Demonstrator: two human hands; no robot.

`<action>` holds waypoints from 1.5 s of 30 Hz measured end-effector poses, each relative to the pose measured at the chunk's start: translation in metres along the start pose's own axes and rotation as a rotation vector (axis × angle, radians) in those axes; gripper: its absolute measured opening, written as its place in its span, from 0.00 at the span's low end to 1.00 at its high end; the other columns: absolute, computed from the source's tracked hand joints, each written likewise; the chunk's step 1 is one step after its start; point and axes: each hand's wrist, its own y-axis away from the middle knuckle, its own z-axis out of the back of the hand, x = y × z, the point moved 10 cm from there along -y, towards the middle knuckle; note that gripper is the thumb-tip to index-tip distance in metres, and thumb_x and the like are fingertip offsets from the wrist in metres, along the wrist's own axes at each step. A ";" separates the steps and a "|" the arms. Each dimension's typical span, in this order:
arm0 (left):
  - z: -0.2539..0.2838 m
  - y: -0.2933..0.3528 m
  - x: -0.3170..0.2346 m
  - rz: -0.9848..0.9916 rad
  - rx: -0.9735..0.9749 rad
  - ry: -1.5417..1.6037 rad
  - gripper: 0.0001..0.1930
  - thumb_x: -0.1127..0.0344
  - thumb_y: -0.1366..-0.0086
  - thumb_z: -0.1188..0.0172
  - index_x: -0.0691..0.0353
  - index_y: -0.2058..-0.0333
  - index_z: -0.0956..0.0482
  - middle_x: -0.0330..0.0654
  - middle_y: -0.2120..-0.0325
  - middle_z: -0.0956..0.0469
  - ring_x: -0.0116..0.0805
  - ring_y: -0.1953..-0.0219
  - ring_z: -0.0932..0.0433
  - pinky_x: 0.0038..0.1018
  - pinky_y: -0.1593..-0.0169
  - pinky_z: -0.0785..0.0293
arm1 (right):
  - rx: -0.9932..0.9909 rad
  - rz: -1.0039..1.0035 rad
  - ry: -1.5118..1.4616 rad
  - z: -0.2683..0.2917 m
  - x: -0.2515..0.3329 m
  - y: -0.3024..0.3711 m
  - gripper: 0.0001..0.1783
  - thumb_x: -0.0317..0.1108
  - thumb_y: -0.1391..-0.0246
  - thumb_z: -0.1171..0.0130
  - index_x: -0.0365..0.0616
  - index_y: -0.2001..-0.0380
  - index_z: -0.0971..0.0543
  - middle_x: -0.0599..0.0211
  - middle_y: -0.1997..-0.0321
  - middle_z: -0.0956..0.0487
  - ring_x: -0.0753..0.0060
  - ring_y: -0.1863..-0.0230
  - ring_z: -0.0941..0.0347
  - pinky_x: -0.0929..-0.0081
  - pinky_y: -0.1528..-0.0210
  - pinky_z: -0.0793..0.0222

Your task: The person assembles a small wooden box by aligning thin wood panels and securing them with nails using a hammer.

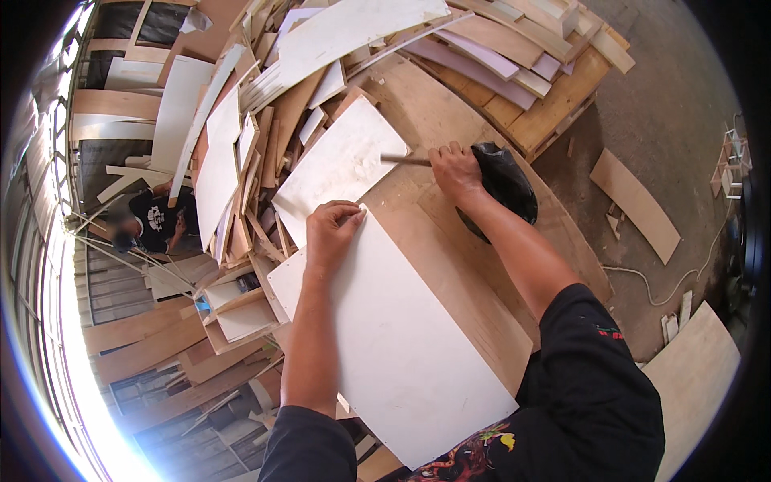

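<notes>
Nearest the body, a large white board (393, 337) lies flat across a brown plywood sheet (474, 281), its long edge running away from the person. Left hand (331, 229) rests at the board's far corner, fingers curled down over the edge and pinching it, thumb side toward the second board. Right hand (455, 170) further out, closed in a fist around the handle end of a thin tool (404, 160) (blade or scraper, cannot tell which), the shaft lying toward the left with its tip touching the edge of a smaller white board (337, 169). That smaller board sits tilted, just beyond the left hand and partly over the heap. A crumpled black plastic bag (506, 185) lies just beside the right wrist on the plywood; contents not visible. Left of the boards, an open wooden box (237, 313) with white panels inside, low among scraps. Beyond, a dense heap of offcuts (265, 112), white and bare wood strips overlapping every way, crowding the work surface on its far and left sides. Further right, a wooden pallet (554, 88) stacked with planks. On the concrete floor, a loose curved plywood piece (636, 205) and a pale cord (675, 285). Far left, another person (157, 221) crouches among the boards.
</notes>
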 end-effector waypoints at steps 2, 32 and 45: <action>0.003 0.000 0.003 0.069 -0.014 -0.061 0.06 0.72 0.42 0.30 0.68 0.66 0.13 0.45 0.68 0.14 0.32 0.69 0.17 0.25 0.61 0.22 | -0.015 -0.052 -0.158 0.019 -0.008 -0.004 0.09 0.34 0.46 0.42 0.45 0.62 0.23 0.60 0.66 0.18 0.56 0.55 0.22 0.60 0.55 0.29; 0.025 0.014 0.061 0.308 -0.084 -0.046 0.10 0.66 0.40 0.30 0.68 0.65 0.12 0.45 0.78 0.15 0.25 0.78 0.22 0.24 0.70 0.26 | 0.098 0.131 -0.366 0.063 0.094 0.102 0.15 0.44 0.45 0.37 0.49 0.57 0.18 0.63 0.64 0.20 0.58 0.57 0.26 0.60 0.54 0.35; 0.042 0.027 0.063 0.255 -0.150 -0.004 0.10 0.64 0.40 0.29 0.67 0.66 0.12 0.45 0.77 0.15 0.26 0.77 0.20 0.25 0.69 0.25 | 0.453 -0.120 -0.593 0.043 0.082 0.150 0.15 0.44 0.44 0.37 0.42 0.69 0.16 0.57 0.59 0.17 0.55 0.48 0.26 0.58 0.42 0.33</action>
